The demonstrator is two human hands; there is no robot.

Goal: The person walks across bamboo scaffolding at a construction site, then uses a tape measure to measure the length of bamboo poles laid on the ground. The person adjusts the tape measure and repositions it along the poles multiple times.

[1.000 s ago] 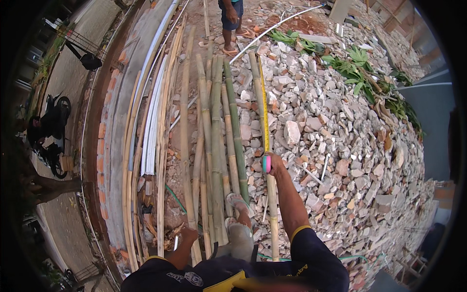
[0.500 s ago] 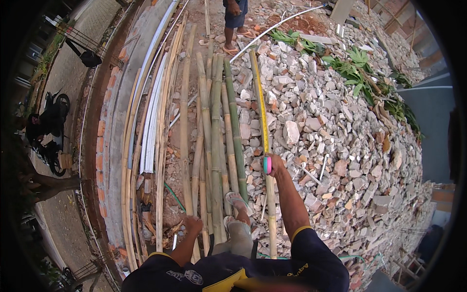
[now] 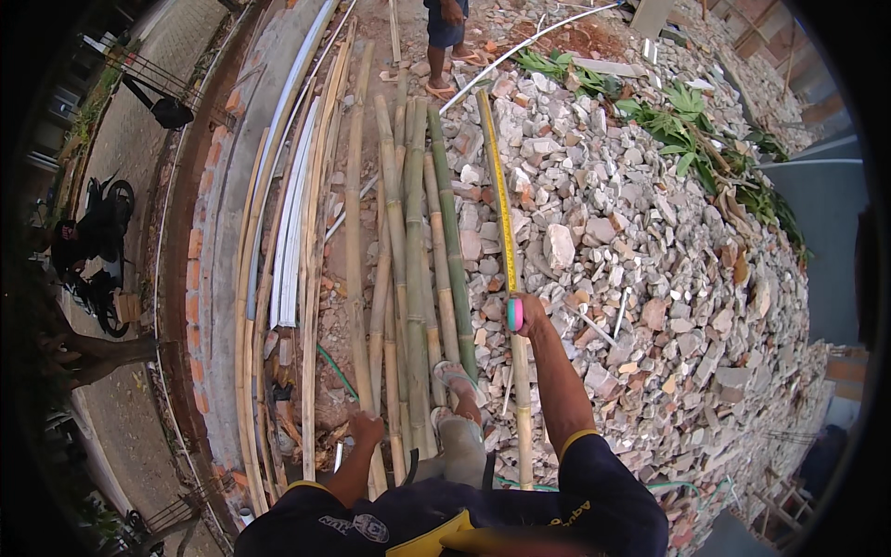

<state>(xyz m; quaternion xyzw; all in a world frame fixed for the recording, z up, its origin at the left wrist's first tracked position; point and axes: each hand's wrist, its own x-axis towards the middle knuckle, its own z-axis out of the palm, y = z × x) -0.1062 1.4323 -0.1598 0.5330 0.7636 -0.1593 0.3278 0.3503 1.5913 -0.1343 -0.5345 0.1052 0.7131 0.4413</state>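
My right hand (image 3: 531, 316) is closed round a pink and teal tape measure (image 3: 515, 314). Its yellow blade (image 3: 503, 204) is drawn out away from me along a bamboo pole (image 3: 522, 399) lying beside the rubble. My left hand (image 3: 367, 428) is curled closed low at the left, over or beside another bamboo pole (image 3: 355, 278); whether it grips anything is hidden. Between my hands several bamboo poles lie lengthwise, among them a green one (image 3: 449, 232). My sandalled foot (image 3: 455, 379) rests on or among them.
Broken concrete and brick rubble (image 3: 631, 278) covers the right side, with cut green leaves (image 3: 687, 130) on it. White metal channels (image 3: 292, 241) and wooden strips lie left. Another person's legs (image 3: 438, 60) stand at the far end. A white pipe (image 3: 529, 46) crosses there.
The view has shifted slightly. My right hand holds the tape measure with its blade out as before, and my left hand stays closed in nearly the same place.
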